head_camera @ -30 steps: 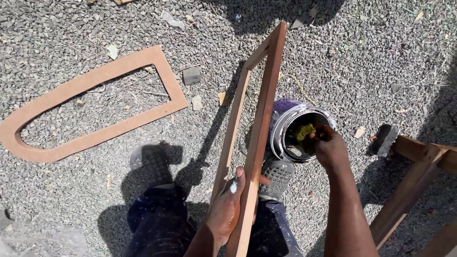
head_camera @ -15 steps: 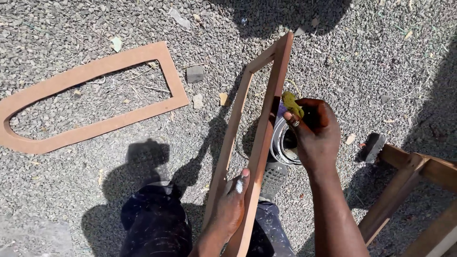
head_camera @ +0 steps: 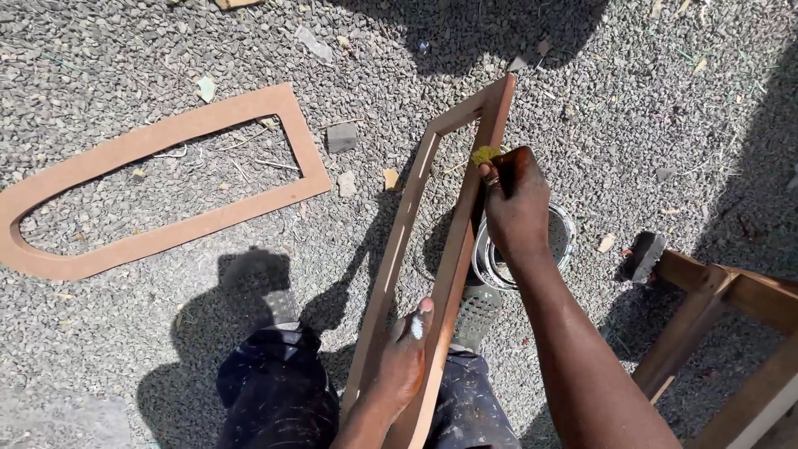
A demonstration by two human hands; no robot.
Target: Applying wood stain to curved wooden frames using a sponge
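A narrow wooden frame (head_camera: 465,204) stands tilted on the gravel between my legs. My left hand (head_camera: 403,362) grips its near end, thumb along the right rail. My right hand (head_camera: 515,204) pinches a small yellow-green sponge (head_camera: 484,155) and presses it against the outer edge of the frame's right rail, near the far end. Directly under my right hand sits an open metal tin (head_camera: 565,237), mostly hidden by the hand and wrist.
A flat arch-shaped board cutout (head_camera: 158,141) lies on the gravel at the left. Part of a wooden structure (head_camera: 715,308) juts in at the right, with a dark brush (head_camera: 644,255) by it. Small stones and wood scraps lie around.
My right hand has lifted the sponge out of the tin and brought it left and up onto the frame's right rail. The left hand keeps its grip on the frame.
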